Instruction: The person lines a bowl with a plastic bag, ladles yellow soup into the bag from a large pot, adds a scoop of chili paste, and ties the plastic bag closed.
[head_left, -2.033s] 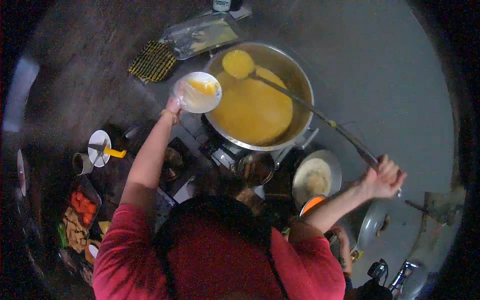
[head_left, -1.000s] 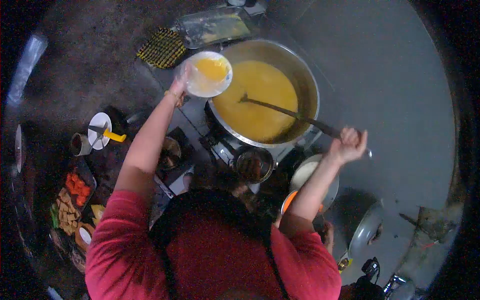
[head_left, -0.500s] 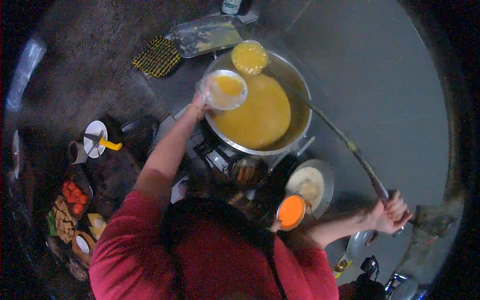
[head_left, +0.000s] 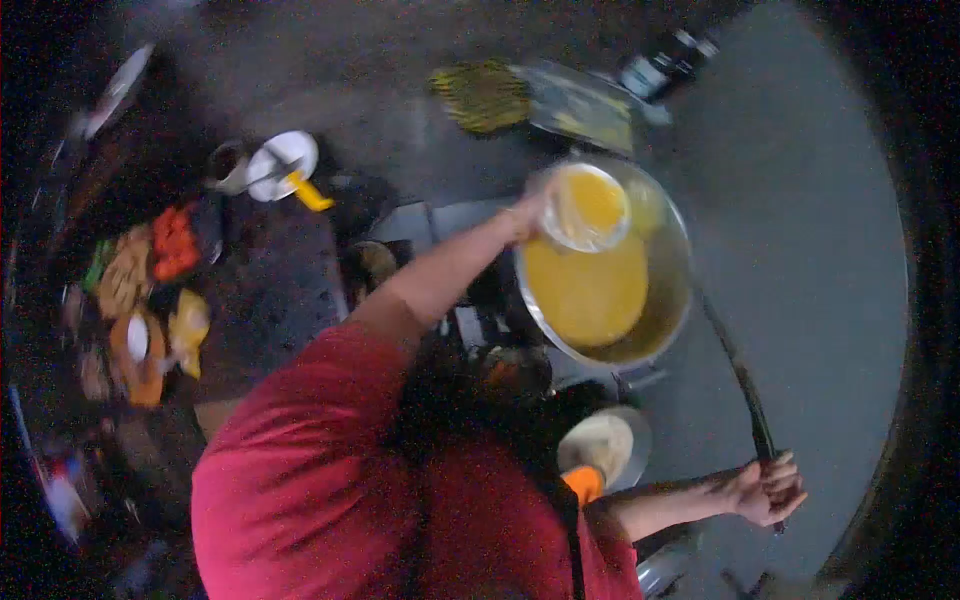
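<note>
My left hand (head_left: 532, 205) grips a shallow silvery bowl (head_left: 588, 240) with yellow liquid in it, tilted above a big metal pot (head_left: 672, 330). Yellow liquid (head_left: 590, 290) covers the pot's bottom. Out to the right, my right hand (head_left: 765, 490) is wrapped round the long dark handle of a ladle (head_left: 738, 375), which slants up toward the pot. The ladle's scoop is blurred or hidden near the bowl. Below the pot, a pan with pale creamy contents (head_left: 605, 440) stands beside something bright orange (head_left: 583, 485), partly covered by my body.
Beyond the pot lie a tray with yellow smears (head_left: 585, 110), a black-and-yellow woven mat (head_left: 482, 97) and a bottle (head_left: 645, 75). At left are a white plate (head_left: 270, 180) with a yellow-handled knife (head_left: 312, 192), red chopped pieces (head_left: 175, 242) and tan pieces (head_left: 125, 275).
The view has turned, so the pot and surroundings sit further right and lower. The filled ladle scoop, plain before above the pot's far rim, no longer shows clearly. Both hands keep their holds.
</note>
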